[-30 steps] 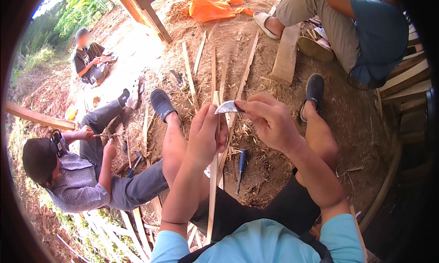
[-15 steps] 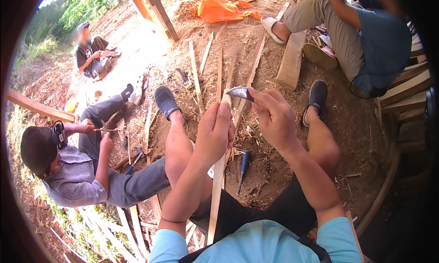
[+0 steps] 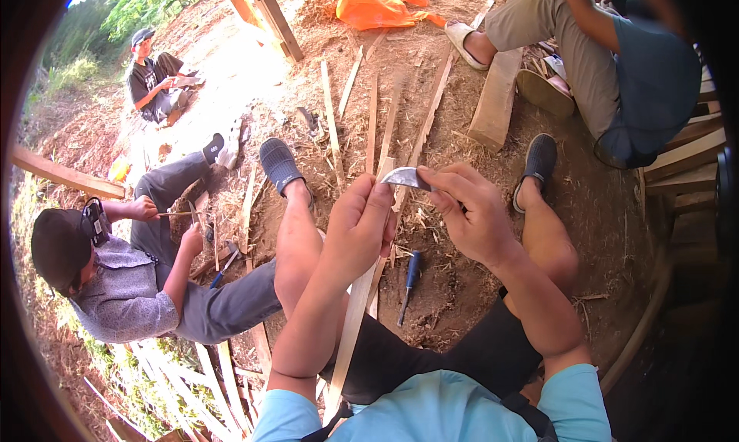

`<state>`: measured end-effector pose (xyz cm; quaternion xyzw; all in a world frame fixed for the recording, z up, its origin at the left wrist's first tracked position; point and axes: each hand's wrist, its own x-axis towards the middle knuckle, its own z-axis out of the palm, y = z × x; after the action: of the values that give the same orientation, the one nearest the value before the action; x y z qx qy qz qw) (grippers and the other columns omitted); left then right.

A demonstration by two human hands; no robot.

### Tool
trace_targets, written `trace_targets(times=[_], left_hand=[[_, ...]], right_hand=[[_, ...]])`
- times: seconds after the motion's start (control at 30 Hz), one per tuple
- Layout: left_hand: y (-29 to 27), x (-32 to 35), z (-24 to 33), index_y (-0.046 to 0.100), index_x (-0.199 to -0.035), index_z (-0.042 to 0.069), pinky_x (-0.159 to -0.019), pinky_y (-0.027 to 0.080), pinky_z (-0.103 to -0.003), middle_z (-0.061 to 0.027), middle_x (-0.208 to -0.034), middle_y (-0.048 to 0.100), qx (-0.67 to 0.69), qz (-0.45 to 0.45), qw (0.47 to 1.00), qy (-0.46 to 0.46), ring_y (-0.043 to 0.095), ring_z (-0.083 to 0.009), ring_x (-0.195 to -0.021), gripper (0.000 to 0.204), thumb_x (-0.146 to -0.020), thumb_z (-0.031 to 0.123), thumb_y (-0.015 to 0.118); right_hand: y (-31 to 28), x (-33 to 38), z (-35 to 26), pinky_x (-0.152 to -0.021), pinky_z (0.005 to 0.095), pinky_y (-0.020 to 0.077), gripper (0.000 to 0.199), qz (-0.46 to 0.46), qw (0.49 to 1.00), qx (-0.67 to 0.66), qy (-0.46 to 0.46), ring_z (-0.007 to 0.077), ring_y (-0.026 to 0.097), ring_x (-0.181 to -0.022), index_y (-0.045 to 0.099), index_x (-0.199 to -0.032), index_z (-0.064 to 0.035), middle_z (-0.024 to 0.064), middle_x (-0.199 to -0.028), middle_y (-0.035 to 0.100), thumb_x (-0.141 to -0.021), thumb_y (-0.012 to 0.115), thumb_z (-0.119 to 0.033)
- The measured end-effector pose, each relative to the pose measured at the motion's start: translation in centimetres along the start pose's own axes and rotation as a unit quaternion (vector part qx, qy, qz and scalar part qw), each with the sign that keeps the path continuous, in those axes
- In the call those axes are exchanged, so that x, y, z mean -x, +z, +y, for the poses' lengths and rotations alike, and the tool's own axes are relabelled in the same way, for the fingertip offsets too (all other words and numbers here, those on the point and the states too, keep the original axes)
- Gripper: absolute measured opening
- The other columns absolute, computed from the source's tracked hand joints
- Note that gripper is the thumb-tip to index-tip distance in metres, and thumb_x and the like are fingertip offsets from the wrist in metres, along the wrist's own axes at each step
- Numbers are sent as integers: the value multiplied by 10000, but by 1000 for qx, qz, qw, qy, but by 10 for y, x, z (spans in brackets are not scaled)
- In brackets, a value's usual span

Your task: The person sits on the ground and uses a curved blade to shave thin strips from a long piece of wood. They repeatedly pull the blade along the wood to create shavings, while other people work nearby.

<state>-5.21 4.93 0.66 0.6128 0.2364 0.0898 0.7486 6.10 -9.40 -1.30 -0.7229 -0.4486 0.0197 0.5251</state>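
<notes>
Whittling a long pale bamboo strip [image 3: 356,319] — gripped near its top by the left hand [image 3: 360,223], fingers wrapped tight. Right hand [image 3: 471,215] closed on a curved knife [image 3: 406,178], blade at the strip's tip. Seemingly midway: finished slats [image 3: 219,384] left of the strip's lower end. Lower end cut off by the shirt — blade's contact hard to make out.
</notes>
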Motion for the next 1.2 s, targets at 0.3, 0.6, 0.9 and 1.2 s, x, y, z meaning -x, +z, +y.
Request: trace_targets(times=[0.3,0.6,0.9,1.2], left_hand=[[4,0,2,489,-903,60,-380,328,-204,0,-560,477,-39,2,999,-1,427,-52,-430,177,-1004,188,417],[7,11,2,461,-891,71,-380,320,-205,6,-557,433,-134,16,991,8,393,-65,-436,167,-1004,174,394],[9,7,5,465,-827,64,-389,341,-223,7,-515,482,-85,-16,996,13,451,-61,-414,247,-1004,233,432],[8,6,4,477,-881,67,-391,352,-204,-4,-556,483,-1,-62,998,-11,435,-75,-408,249,-1015,266,408]], right_hand=[[-8,0,1,-580,334,473,244,-9,1000,1,-9,250,599,-646,677,-1065,-73,87,-804,584,-828,639,-31],[-5,4,-3,-582,342,509,342,27,995,99,1,244,633,-681,680,-1099,-136,68,-851,596,-779,642,-19],[-1,1,-1,-592,347,510,327,80,984,160,-3,253,633,-711,675,-1113,-129,86,-875,605,-808,623,-23],[-38,-9,4,-591,302,472,274,84,995,47,-21,215,595,-671,646,-1137,-41,121,-831,607,-869,592,-19]])
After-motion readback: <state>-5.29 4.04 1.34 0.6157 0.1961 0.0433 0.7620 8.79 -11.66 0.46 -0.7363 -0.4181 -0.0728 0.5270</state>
